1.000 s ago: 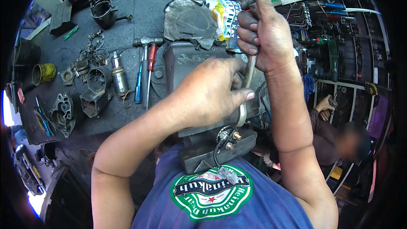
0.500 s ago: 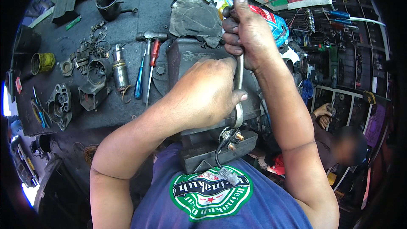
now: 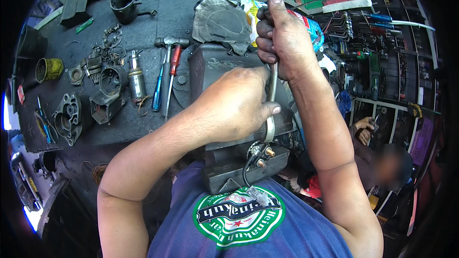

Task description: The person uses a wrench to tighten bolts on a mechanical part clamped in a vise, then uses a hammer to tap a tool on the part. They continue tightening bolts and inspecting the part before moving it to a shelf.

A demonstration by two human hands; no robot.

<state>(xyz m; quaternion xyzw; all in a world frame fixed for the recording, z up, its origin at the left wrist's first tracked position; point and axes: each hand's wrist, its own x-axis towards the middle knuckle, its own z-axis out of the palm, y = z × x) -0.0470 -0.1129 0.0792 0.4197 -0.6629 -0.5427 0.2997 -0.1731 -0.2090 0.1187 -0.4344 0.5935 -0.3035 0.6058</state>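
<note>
Both my hands are closed on one bright metal wrench [image 3: 273, 86] with a curved lower end. My right hand [image 3: 289, 40] grips its upper end in a fist, thumb pointing up. Lower down, my left hand [image 3: 236, 102] wraps round the shaft, its thumb lying across the metal. The wrench's bent end reaches a small dark part [image 3: 260, 155] with two copper-coloured threaded studs and a black cable. That part sits at the jaws of a black bench vise [image 3: 220, 177], close against my shirt. My left hand hides some of the vise and the far side of the wrench.
On the bench [image 3: 167, 9] left of the vise lie a hammer [image 3: 167, 43], a red screwdriver [image 3: 175, 59], a blue-handled tool [image 3: 157, 95], an armature [image 3: 136, 83] and metal housings [image 3: 69, 117]. A dirty cloth [image 3: 222, 21] lies behind. A co-worker [image 3: 382, 162] is at the right, near shelves.
My hands keep their grip on the wrench. The right hand has shifted slightly right, and the wrench's upper end with it; the left arm has moved a little.
</note>
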